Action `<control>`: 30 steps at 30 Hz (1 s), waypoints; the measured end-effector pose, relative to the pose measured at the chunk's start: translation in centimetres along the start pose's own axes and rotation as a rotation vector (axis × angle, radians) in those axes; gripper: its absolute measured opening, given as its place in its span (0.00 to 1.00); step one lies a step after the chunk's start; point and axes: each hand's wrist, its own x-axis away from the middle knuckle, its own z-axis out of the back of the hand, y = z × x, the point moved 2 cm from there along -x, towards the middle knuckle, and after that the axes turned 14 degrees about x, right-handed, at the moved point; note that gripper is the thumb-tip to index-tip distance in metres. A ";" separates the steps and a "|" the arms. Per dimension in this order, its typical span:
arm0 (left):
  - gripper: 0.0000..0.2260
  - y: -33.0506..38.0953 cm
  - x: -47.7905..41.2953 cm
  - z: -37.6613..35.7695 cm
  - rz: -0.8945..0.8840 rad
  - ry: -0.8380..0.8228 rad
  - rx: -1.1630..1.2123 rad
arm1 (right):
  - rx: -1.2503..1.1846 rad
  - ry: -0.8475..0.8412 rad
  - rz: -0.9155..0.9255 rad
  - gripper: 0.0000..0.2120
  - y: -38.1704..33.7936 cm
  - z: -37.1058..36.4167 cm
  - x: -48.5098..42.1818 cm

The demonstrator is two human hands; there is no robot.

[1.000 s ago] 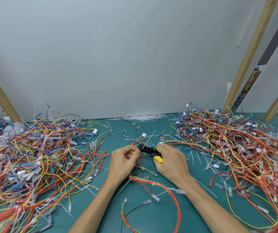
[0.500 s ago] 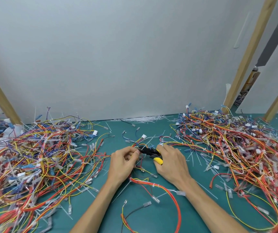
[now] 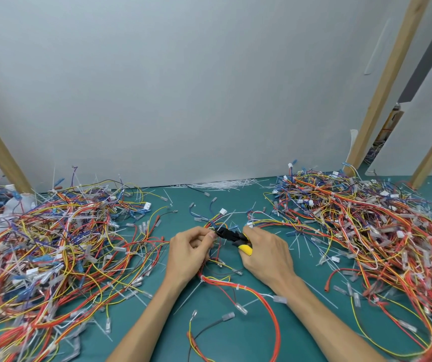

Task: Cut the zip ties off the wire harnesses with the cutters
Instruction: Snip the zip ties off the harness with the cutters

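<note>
Head view: the cutters (image 3: 231,236) sit between both hands, nose against the wire harness (image 3: 216,225). The left hand (image 3: 191,253), just left of the cutters, pinches the wires with curled fingers. The right hand (image 3: 264,254), just right, wraps the yellow handles. The tie is too small to see. Likely risk: the blades catch a neighbouring wire or the nearby left fingertips.

left hand (image 3: 191,253) pinching wire harness (image 3: 238,284), right hand (image 3: 265,254) gripping cutters (image 3: 231,235)
</note>
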 end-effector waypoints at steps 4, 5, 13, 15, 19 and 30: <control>0.06 0.0 0.0 0.0 0.000 0.002 0.006 | -0.029 -0.009 -0.006 0.09 0.0 -0.1 0.0; 0.06 0.0 0.0 0.0 0.001 0.003 0.009 | -0.031 -0.011 -0.006 0.09 0.0 -0.1 0.0; 0.07 -0.1 0.0 -0.1 -0.016 0.002 -0.003 | 0.038 0.043 0.008 0.14 0.0 0.0 0.1; 0.08 -0.2 0.0 -0.1 -0.028 -0.006 -0.046 | 0.033 0.033 0.004 0.14 0.0 0.0 0.0; 0.10 -0.5 -0.2 -0.2 -0.046 -0.013 -0.079 | 0.010 0.022 0.010 0.12 0.1 -0.1 0.0; 0.09 -0.3 -0.1 -0.2 -0.066 -0.027 -0.105 | -0.028 -0.021 0.007 0.10 0.1 -0.3 0.1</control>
